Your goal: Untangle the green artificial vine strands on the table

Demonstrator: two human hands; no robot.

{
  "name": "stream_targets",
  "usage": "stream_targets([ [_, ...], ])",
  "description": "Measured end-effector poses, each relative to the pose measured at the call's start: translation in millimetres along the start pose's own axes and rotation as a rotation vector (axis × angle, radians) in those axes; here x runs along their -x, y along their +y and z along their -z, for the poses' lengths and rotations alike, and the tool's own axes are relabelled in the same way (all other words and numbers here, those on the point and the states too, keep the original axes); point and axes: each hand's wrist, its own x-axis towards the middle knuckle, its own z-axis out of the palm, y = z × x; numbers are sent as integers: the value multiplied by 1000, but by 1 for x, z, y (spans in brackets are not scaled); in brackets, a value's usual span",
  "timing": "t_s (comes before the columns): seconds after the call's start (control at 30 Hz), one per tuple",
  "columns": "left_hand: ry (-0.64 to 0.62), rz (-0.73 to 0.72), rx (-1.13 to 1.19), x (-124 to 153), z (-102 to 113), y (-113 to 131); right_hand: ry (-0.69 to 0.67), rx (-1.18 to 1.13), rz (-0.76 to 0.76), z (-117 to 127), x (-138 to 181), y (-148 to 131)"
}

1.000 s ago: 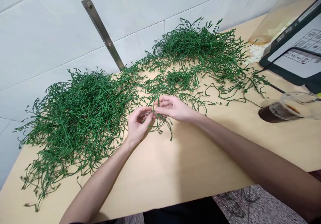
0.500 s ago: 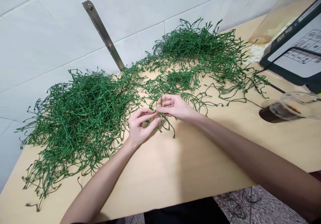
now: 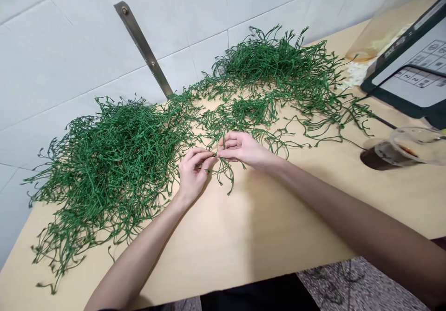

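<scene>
A small bunch of thin green stems [image 3: 228, 174], which look like artificial plant sprigs, is pinched between my hands just above the table. My left hand [image 3: 193, 174] grips the bunch with thumb and fingertips from the left. From the other side, my right hand [image 3: 246, 150] pinches it between thumb and forefinger, the fingertips of both hands nearly touching. Loose ends dangle below the fingers. Just left of my left hand spreads a large tangled pile of green stems [image 3: 114, 162]. Another pile of green stems [image 3: 275, 62] lies beyond my right hand.
The wooden table [image 3: 212, 246] meets a tiled wall [image 3: 69, 46] with a metal bracket [image 3: 144, 50] on it. To the right are a plastic cup of dark drink [image 3: 386, 155], a dark-framed device [image 3: 414, 76] with a cable, and a clear jar [image 3: 383, 27].
My left thumb has drawn in toward the fingers. The dangling stem ends have swung left, while my right hand has stayed almost where it was.
</scene>
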Motion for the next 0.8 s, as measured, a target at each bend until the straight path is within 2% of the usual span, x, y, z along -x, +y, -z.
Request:
stream_targets([
  [0.43,14,-95,5,0,0,1,-22,-26,-55,0,2,-4],
  [0.53,-27,-27,50,1,-2,1,-14,-31,-51,0,2,-5],
  [0.7,-127,176,152,2,-3,-1,-5,1,-28,0,2,-4],
  [0.8,-147,222,171,2,-3,-2,-12,-10,-24,0,1,-1],
])
